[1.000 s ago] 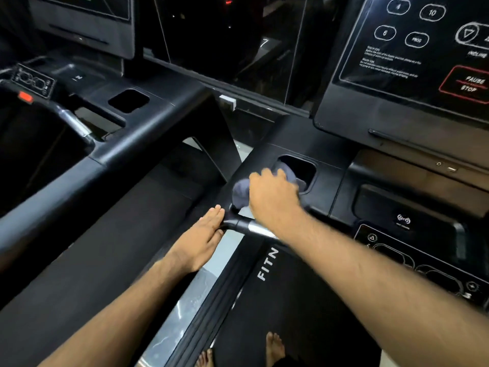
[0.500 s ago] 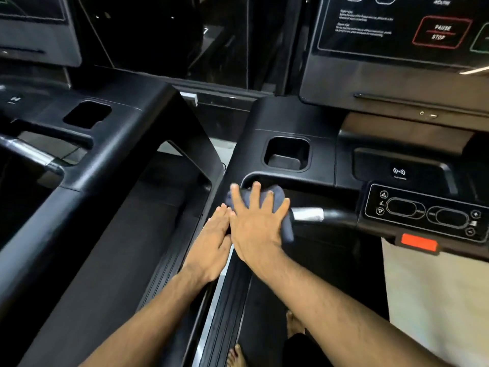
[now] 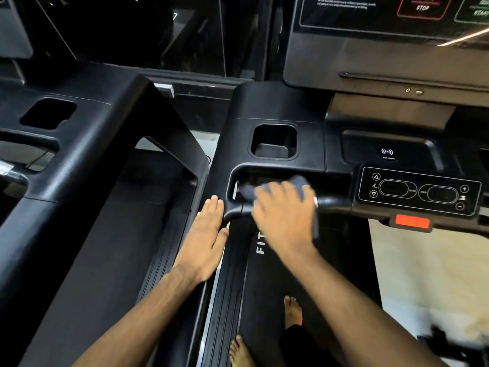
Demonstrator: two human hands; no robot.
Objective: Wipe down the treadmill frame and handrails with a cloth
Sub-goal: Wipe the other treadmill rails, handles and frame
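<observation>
I stand on a black treadmill. My right hand (image 3: pixel 284 210) presses a dark blue-grey cloth (image 3: pixel 297 182) over the front crossbar handrail (image 3: pixel 332 201), just below the console tray with its square cup holder (image 3: pixel 274 140). The cloth shows above and to the right of my fingers, and the bar under my palm is hidden. My left hand (image 3: pixel 205 238) lies flat, fingers together, on the treadmill's left side arm (image 3: pixel 219 165), holding nothing.
A control panel (image 3: pixel 418 190) with arrow buttons and an orange-red stop tab (image 3: pixel 411 222) sits right of the cloth. The display console (image 3: pixel 383 49) rises behind. A second treadmill's frame (image 3: pixel 87 144) stands to the left. My bare feet (image 3: pixel 292 311) are on the belt.
My right hand has slid the cloth to the right along the crossbar, away from my left hand. The left hand has stayed on the side arm. The view has shifted slightly.
</observation>
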